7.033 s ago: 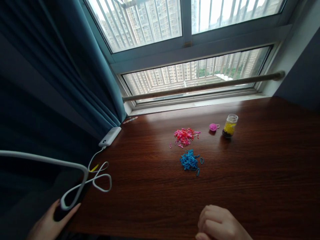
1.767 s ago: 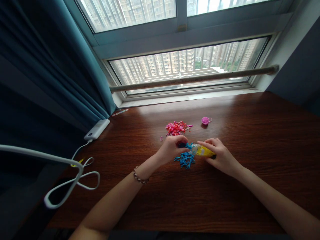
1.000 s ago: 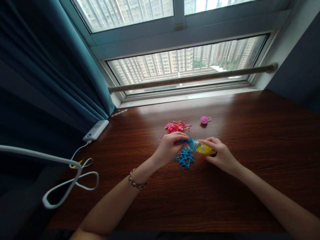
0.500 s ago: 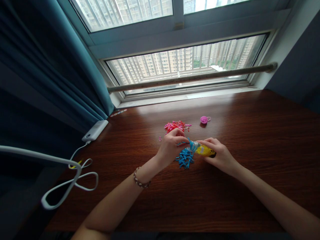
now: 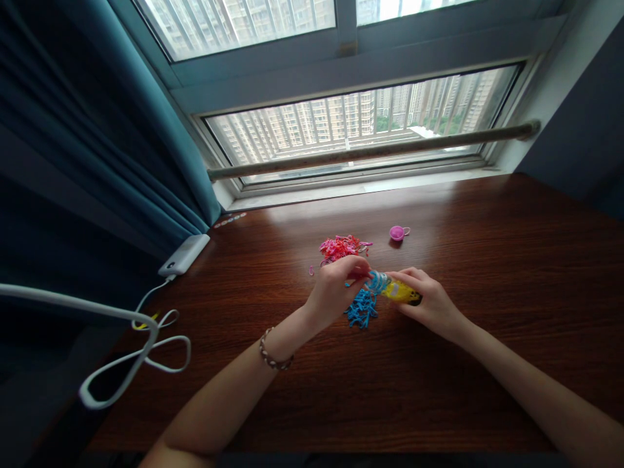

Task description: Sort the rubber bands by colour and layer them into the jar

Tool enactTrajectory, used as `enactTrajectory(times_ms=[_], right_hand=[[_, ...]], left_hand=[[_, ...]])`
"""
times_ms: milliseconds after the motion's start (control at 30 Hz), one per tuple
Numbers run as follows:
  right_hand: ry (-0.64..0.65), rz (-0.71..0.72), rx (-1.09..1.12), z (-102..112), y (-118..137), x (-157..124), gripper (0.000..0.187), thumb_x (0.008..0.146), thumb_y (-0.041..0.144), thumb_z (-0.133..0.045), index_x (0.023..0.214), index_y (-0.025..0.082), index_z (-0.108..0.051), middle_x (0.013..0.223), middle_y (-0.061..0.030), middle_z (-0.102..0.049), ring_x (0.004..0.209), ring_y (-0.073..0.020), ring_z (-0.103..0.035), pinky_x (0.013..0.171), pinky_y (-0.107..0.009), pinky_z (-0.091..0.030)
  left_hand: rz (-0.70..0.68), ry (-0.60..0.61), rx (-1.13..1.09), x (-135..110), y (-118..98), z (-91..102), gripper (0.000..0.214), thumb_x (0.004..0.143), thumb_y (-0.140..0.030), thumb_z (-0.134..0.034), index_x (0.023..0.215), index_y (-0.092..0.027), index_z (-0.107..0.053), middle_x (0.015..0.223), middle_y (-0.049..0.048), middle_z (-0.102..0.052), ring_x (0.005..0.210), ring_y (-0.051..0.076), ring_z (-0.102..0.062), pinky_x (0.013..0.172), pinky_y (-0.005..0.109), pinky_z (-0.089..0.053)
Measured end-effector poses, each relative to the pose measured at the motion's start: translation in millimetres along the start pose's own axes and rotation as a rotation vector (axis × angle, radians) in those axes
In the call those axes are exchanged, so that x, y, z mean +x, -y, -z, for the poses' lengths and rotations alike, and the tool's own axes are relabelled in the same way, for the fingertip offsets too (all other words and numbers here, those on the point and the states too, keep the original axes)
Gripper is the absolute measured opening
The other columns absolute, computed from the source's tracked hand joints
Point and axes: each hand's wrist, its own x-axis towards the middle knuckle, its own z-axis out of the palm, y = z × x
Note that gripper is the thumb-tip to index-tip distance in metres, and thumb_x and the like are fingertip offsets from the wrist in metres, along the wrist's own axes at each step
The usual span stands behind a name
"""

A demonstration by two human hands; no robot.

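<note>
The right hand (image 5: 431, 304) holds a small clear jar (image 5: 398, 290) lying on its side just above the table (image 5: 511, 279), its mouth pointing left. The grip is closed around the jar's body, fingers on top and thumb on the near side, so that only the yellow contents and the neck show between them. The jar's base is hidden under the fingers.

The left hand (image 5: 335, 291) meets the jar at its mouth. Its grip is narrow: thumb and fingertips are pinched together on a few blue rubber bands (image 5: 361, 308) right at the opening. Whether these bands are already inside the neck cannot be told. The rest of the blue rubber bands lie in a loose heap on the table directly below the 2 hands, touching the left hand's heel.

Just behind the left hand lies a heap of pink rubber bands (image 5: 340, 247), and to its right, apart from it, a small pink lid (image 5: 397, 233). A beaded bracelet (image 5: 274, 356) sits on the left wrist. Far to the left, a white power bank (image 5: 184, 255) rests at the table's edge with a white cable (image 5: 146, 351) looping from it.
</note>
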Motion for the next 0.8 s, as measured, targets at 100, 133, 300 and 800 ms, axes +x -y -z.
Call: enactTrajectory(times_ms=[100,133,300,800], right_hand=[[-0.001,-0.01,0.019,1.1,1.3,0.3,0.048,0.067,0.013,-0.058,0.113,0.025,-0.055,0.099,-0.004,-0.055,0.092,-0.0209,-0.051,0.081,-0.032,-0.041],[-0.005,-0.016,0.035,1.3,1.4,0.5,0.047,0.067,0.014,-0.059,0.113,0.025,-0.056,0.099,-0.0041,-0.055,0.092,-0.021,-0.052,0.082,-0.033,-0.041],[-0.002,-0.152,0.392,-1.4,2.4,2.4,0.045,0.066,0.021,-0.064,0.11,0.021,-0.056,0.098,-0.0046,-0.059,0.09,-0.0211,-0.056,0.081,-0.033,-0.044],[0.115,-0.113,0.686,-42.4,42.2,16.7,0.043,0.069,0.034,-0.067,0.106,0.02,-0.05,0.104,-0.0069,-0.059,0.097,-0.0198,-0.056,0.085,-0.034,-0.047]], left_hand=[[-0.072,-0.033,0.132,-0.4,-0.8,2.7,0.007,0.075,-0.013,-0.057,0.08,-0.017,-0.06,0.077,0.0021,-0.064,0.071,0.013,-0.061,0.067,0.023,-0.05],[-0.088,-0.048,0.156,-0.7,-0.9,4.0,0.006,0.076,-0.014,-0.056,0.079,-0.017,-0.061,0.076,0.0019,-0.064,0.071,0.013,-0.06,0.067,0.024,-0.05],[-0.014,-0.135,0.02,-4.9,1.5,10.7,0.015,0.081,-0.016,-0.05,0.092,-0.017,-0.06,0.093,0.0061,-0.064,0.086,0.015,-0.06,0.079,0.028,-0.048],[0.222,-0.097,-0.314,-37.8,6.8,11.9,0.037,0.07,-0.029,-0.066,0.102,-0.015,-0.054,0.098,0.007,-0.063,0.09,0.019,-0.059,0.082,0.03,-0.047]])
